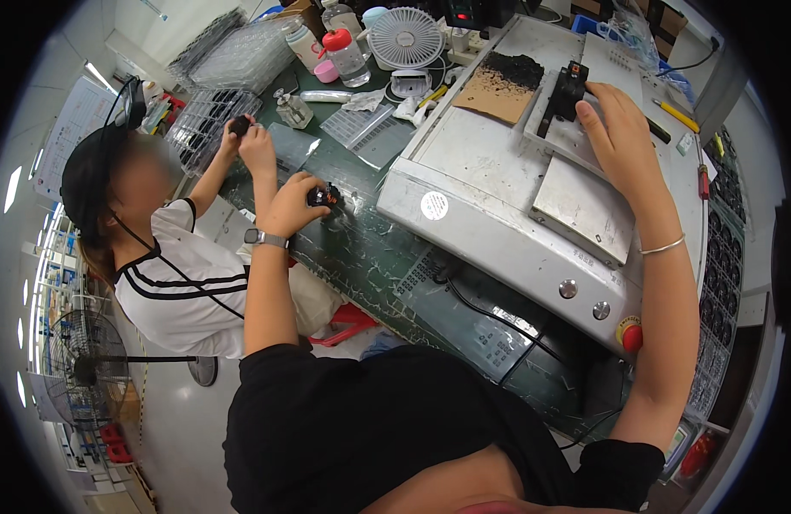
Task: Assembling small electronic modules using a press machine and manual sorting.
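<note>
On the left, over the dark green table (348, 248), my left hand (291, 207) has its thumb and fingers closed round a small black part (324, 196) with orange marks. My right hand (623, 133) is stretched out over the machine on the right, thumb and fingers apart. Its fingertips are at the edge of a black block (569, 90), which stands on a light metal plate (541, 128). Whether they touch the block is hard to tell. Below this hand lies a silver metal box-shaped piece (584, 206) on the machine.
The silver machine (477, 214) has two round buttons and a red emergency knob (631, 337) in front. Black bits lie on cardboard (503, 86). A co-worker (173, 248) at the left holds a round black piece (239, 126). A fan (406, 41), bottles and clear trays (228, 60) stand behind.
</note>
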`<action>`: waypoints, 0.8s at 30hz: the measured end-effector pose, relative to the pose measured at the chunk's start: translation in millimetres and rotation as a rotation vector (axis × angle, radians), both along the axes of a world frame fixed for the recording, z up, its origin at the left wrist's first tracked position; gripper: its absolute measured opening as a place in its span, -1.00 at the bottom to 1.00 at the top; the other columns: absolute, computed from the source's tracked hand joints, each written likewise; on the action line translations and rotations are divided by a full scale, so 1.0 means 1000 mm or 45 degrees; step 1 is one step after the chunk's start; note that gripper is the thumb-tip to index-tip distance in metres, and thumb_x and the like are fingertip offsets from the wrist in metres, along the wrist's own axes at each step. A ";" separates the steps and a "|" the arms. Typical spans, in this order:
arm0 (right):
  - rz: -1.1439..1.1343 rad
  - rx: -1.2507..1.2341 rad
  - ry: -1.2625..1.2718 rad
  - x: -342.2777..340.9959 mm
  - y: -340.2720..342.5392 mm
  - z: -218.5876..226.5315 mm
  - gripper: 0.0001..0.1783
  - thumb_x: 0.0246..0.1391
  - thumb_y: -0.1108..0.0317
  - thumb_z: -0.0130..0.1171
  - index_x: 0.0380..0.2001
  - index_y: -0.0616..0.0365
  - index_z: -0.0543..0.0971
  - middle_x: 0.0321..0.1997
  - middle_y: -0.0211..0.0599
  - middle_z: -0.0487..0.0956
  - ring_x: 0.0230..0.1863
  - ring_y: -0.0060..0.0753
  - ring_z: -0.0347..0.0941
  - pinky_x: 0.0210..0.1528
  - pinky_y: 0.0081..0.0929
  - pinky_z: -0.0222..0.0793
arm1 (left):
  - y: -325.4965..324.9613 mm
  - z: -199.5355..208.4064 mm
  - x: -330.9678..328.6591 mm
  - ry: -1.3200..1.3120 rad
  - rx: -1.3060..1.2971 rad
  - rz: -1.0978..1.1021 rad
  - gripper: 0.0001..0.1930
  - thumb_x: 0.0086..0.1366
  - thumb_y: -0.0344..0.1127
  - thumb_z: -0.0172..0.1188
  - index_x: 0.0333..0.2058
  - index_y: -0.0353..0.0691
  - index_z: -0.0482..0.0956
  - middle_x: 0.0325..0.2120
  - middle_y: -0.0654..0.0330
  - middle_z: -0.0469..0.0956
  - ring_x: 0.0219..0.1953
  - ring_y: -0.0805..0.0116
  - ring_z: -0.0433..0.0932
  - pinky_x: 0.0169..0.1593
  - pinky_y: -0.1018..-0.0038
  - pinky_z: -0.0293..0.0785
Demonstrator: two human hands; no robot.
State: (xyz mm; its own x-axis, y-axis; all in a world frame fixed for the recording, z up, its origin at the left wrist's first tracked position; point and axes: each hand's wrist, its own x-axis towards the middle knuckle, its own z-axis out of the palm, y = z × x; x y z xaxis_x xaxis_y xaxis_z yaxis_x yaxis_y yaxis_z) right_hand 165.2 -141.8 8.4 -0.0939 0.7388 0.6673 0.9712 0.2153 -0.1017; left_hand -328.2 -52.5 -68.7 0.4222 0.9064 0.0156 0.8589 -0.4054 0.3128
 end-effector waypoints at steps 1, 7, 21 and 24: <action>0.007 0.002 -0.001 0.000 -0.001 0.000 -0.48 0.28 0.02 -0.12 0.02 0.29 0.44 0.08 0.03 0.47 0.15 0.02 0.33 0.21 -0.26 0.17 | -0.009 0.012 0.012 -0.001 0.002 0.007 -0.59 -0.06 -0.37 0.41 -0.17 -0.24 0.54 -0.07 0.06 0.47 -0.12 0.20 0.51 -0.07 0.41 0.44; 0.076 0.016 0.083 0.005 -0.002 0.001 -0.51 0.24 0.06 -0.04 -0.05 0.32 0.47 -0.02 0.04 0.51 0.06 0.04 0.39 0.13 -0.25 0.24 | -0.118 0.144 0.124 -1.147 0.505 -0.849 -0.60 -0.03 -0.29 0.45 -0.19 -0.24 0.61 -0.18 0.11 0.58 -0.13 0.18 0.56 -0.02 0.35 0.45; 0.018 -0.151 0.127 -0.001 -0.008 0.009 -0.53 0.28 0.10 -0.08 0.03 0.29 0.44 0.05 0.03 0.49 0.11 -0.03 0.38 0.17 -0.31 0.21 | -0.169 0.164 0.139 -1.956 -0.151 -1.579 -0.85 0.02 -0.48 0.29 -0.41 -0.42 0.63 -0.36 0.01 0.56 -0.39 0.24 0.53 -0.37 0.40 0.51; 0.039 -0.133 0.127 -0.003 -0.002 0.006 -0.52 0.27 0.09 -0.07 0.02 0.29 0.45 0.04 0.04 0.49 0.10 -0.02 0.38 0.17 -0.30 0.22 | -0.177 0.172 0.142 -2.088 -0.387 -1.668 -0.87 -0.04 -0.53 0.32 -0.45 -0.43 0.64 -0.41 0.00 0.56 -0.43 0.25 0.52 -0.44 0.42 0.51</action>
State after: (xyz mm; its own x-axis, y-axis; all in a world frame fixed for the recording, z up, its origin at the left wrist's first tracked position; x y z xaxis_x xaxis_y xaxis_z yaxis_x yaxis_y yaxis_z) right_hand 162.2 -144.0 14.2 -0.0549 0.8024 0.5943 0.9483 0.2282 -0.2205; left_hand -185.9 -229.3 103.6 0.4147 0.2133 0.8846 -0.8680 -0.1992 0.4549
